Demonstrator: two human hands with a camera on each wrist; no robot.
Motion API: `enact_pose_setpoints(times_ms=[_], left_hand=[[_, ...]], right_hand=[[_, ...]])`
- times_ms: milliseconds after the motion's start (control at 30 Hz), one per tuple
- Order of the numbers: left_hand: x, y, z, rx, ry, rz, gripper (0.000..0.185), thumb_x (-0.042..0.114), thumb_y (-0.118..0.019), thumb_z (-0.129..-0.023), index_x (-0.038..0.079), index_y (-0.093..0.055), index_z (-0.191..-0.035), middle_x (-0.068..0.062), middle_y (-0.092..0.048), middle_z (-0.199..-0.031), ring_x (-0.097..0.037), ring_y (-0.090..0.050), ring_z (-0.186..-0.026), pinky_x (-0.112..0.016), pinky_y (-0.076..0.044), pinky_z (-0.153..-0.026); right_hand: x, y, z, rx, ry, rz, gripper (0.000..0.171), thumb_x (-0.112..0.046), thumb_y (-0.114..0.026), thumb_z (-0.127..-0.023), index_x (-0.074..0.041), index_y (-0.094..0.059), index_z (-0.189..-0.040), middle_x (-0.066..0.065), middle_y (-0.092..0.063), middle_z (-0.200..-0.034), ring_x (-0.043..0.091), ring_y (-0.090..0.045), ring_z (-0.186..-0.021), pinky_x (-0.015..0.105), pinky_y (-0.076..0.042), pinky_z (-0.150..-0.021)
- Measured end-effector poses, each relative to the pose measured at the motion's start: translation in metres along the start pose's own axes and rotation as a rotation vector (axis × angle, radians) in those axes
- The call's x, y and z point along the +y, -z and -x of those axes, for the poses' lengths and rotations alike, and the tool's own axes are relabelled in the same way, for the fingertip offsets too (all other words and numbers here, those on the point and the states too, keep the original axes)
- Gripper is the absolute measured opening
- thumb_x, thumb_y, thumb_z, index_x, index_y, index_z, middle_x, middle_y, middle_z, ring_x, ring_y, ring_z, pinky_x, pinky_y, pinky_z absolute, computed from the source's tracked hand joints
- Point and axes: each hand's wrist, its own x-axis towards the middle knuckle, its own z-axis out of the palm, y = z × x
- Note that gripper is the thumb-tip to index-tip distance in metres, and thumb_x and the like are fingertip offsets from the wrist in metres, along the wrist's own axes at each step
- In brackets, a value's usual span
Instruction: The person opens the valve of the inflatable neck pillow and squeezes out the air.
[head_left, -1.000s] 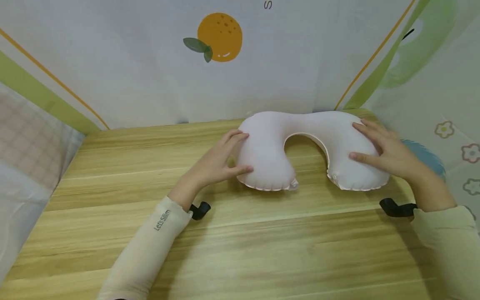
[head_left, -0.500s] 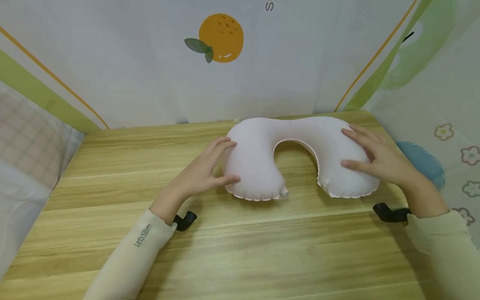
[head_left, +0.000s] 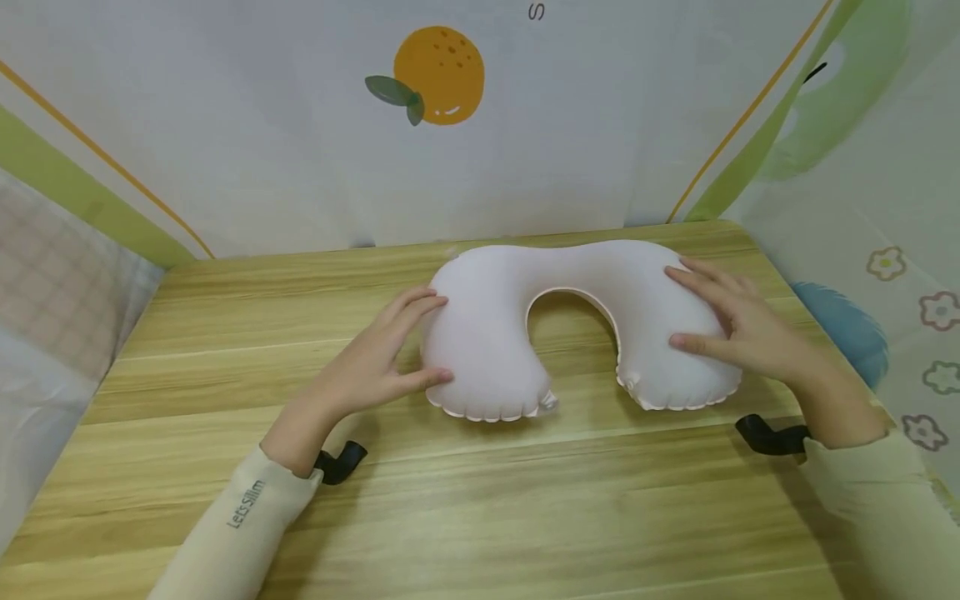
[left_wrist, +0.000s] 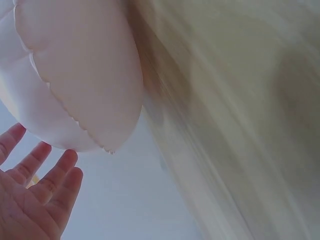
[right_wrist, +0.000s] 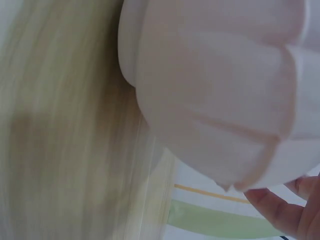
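A pale pink inflatable U-shaped neck pillow (head_left: 487, 333) lies over the wooden table, its two rounded ends toward me and a small clear valve (head_left: 549, 402) on the left one. My left hand (head_left: 360, 358) touches the outer left side, fingers fairly straight and spread, thumb low on the surface. On the opposite side, my right hand (head_left: 750, 325) rests its fingertips and thumb on the outer right lobe. In the left wrist view, several fingertips (left_wrist: 67, 157) meet the pillow's rounded edge below its puckered seam. The right wrist view shows only part of the fingers (right_wrist: 280, 210) at the pillow's edge.
The wood-grain table (head_left: 487, 517) runs to a white curtain (head_left: 300, 150) printed with an orange. To the right hangs more printed cloth with flowers and a blue shape (head_left: 843, 329). Black wrist-camera mounts (head_left: 772, 435) stick out beneath both wrists.
The pillow has moved left and somewhat toward me, with both hands travelling along on its sides. The hands keep about the same hold throughout.
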Motion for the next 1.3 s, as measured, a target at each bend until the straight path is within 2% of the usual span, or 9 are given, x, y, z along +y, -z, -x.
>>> enact_pose_setpoints(times_ms=[233,567,1067,1300], left_hand=[[-0.003,0.005,0.011,0.008,-0.008,-0.001,0.084,0.039,-0.08,-0.083,0.014,-0.037,-0.151,-0.008,-0.033,-0.156,-0.03,-0.035,-0.144,-0.059,-0.036,-0.114],[-0.008,0.014,0.029,0.014,0.001,0.002,0.079,0.036,-0.08,-0.083,0.016,-0.04,-0.149,-0.006,-0.035,-0.153,-0.029,-0.038,-0.141,-0.061,-0.039,-0.11],[-0.008,0.024,0.049,0.032,0.037,0.027,0.079,0.033,-0.087,-0.076,0.019,-0.046,-0.142,-0.002,-0.04,-0.147,-0.026,-0.045,-0.134,-0.059,-0.043,-0.106],[-0.007,0.028,0.058,0.027,0.056,0.05,0.077,0.031,-0.088,-0.075,0.019,-0.047,-0.14,-0.001,-0.041,-0.145,-0.024,-0.046,-0.13,-0.053,-0.048,-0.095]], right_hand=[[-0.008,-0.006,0.002,0.011,0.018,0.035,0.087,-0.026,-0.083,-0.08,-0.029,-0.038,-0.154,0.01,-0.026,-0.163,0.042,-0.028,-0.133,0.068,-0.038,-0.09],[-0.018,-0.014,0.005,-0.001,0.1,0.029,0.088,-0.027,-0.084,-0.078,-0.026,-0.038,-0.154,0.009,-0.026,-0.163,0.039,-0.031,-0.126,0.06,-0.04,-0.086],[-0.029,-0.024,0.009,-0.008,0.132,0.009,0.088,-0.028,-0.085,-0.077,-0.032,-0.039,-0.153,0.007,-0.025,-0.163,0.033,-0.03,-0.125,0.054,-0.036,-0.09],[-0.034,-0.026,0.011,-0.009,0.16,0.029,0.088,-0.029,-0.086,-0.077,-0.031,-0.04,-0.152,0.007,-0.026,-0.162,0.033,-0.034,-0.123,0.055,-0.039,-0.089]])
